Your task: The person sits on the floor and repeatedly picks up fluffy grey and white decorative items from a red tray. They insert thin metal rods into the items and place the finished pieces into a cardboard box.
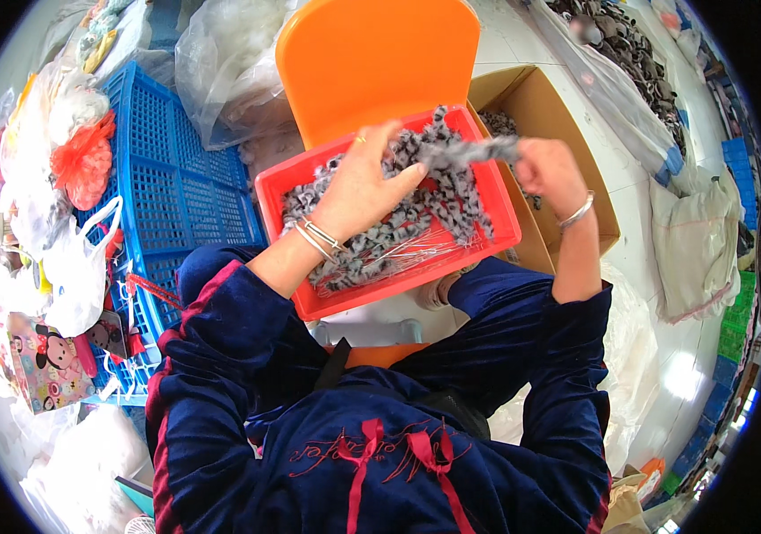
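Blue sleeves point(505, 338) (velvet), red tray point(389, 214), cardboard box point(558, 116) behind

Blue crates point(167, 178), orange chair point(380, 53), cardboard box point(558, 116), perhaps plastic bags point(229, 71).

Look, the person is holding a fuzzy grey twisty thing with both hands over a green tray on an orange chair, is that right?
Not quite: the tray is red, not green. The head view shows the left hand and the right hand holding the fuzzy grey piece between them above that red tray, which rests on the orange chair. The rest is right.
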Tool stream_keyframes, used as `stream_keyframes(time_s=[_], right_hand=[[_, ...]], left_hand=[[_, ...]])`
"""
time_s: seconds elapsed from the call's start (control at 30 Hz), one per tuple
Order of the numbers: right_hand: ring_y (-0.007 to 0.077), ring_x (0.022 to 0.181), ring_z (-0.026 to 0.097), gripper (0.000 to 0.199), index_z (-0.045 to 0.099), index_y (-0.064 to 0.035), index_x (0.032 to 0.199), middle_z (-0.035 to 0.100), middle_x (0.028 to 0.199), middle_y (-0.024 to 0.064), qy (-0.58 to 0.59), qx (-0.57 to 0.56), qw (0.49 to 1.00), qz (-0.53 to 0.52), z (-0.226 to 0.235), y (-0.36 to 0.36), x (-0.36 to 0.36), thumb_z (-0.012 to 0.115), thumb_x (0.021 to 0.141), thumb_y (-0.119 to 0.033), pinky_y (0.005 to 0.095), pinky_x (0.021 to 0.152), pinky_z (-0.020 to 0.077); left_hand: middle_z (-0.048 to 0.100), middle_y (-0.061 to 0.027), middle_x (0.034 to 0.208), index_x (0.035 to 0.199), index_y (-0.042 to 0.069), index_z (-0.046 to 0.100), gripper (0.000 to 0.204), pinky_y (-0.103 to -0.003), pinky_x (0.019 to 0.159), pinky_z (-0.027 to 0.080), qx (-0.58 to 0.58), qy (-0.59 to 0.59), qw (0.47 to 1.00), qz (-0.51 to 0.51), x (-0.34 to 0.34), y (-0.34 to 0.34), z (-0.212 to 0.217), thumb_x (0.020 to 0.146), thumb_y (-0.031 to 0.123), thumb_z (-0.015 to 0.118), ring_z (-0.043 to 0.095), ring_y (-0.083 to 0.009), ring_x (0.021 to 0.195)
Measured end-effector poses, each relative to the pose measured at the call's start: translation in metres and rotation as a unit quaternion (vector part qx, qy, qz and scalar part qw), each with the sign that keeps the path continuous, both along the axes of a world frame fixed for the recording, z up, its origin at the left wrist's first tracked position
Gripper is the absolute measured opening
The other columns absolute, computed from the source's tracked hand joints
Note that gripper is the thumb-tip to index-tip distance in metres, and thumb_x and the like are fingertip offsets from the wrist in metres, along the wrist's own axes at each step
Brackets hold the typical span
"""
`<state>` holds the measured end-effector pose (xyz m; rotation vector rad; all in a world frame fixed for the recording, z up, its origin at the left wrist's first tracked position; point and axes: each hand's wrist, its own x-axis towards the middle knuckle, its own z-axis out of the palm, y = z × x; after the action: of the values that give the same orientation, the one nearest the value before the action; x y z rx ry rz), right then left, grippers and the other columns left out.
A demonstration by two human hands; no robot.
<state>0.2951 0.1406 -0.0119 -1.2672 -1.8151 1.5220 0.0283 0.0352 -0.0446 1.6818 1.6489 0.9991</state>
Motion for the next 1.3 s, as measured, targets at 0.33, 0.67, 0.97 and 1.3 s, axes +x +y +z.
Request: stream_keyframes(time_s=[0.33,0.67,0.97,1.3], right_hand=[[0.0088,0.063,0.049,0.040,0.062,-0.0003,0.088,0.057,0.076,0.0033,0.133,-0.137,0.971,0.146,-0.016,-0.038,-0.056,0.047,0.102,-0.035,0.0239,0.056,0.0415],[0.0068,0.066,0.052,0.021,0.068,0.0038,0.109,0.061,0.078,0.0017,0.226,-0.125,0.962,0.095,-0.010,-0.049,-0.073,0.058,0.098,-0.011,0.0217,0.061,0.0440],[0.0068,0.060,0.050,0.019,0.069,0.0032,0.102,0.060,0.072,0.0017,0.190,-0.087,0.978,-0.008,-0.018,-0.053,-0.083,0.059,0.098,-0.012,0.0203,0.054,0.0417],[0.0052,0.058,0.052,0.019,0.071,0.0012,0.096,0.062,0.072,0.0006,0.130,0.072,0.985,-0.082,-0.010,-0.042,-0.071,0.063,0.096,-0.017,0.0203,0.052,0.0418]], left_hand=[[0.052,-0.0168,0.064,0.081,-0.003,0.055,0.033,-0.037,0.060,0.045,-0.110,-0.097,0.968,-0.201,-0.002,-0.010,0.015,0.098,0.026,0.052,0.051,-0.0230,0.058],[0.058,-0.0001,0.072,0.079,0.000,0.057,0.032,-0.025,0.063,0.045,-0.140,-0.214,0.955,-0.148,-0.005,-0.011,0.017,0.101,0.022,0.052,0.050,-0.0064,0.067],[0.052,-0.0106,0.062,0.081,-0.003,0.059,0.027,-0.032,0.055,0.044,-0.067,-0.204,0.974,-0.074,0.007,-0.012,0.012,0.097,0.019,0.055,0.049,-0.0102,0.059],[0.053,-0.0128,0.064,0.084,-0.002,0.061,0.031,-0.032,0.057,0.044,-0.040,-0.227,0.971,-0.064,0.022,-0.001,0.011,0.098,0.025,0.054,0.048,-0.0128,0.059]])
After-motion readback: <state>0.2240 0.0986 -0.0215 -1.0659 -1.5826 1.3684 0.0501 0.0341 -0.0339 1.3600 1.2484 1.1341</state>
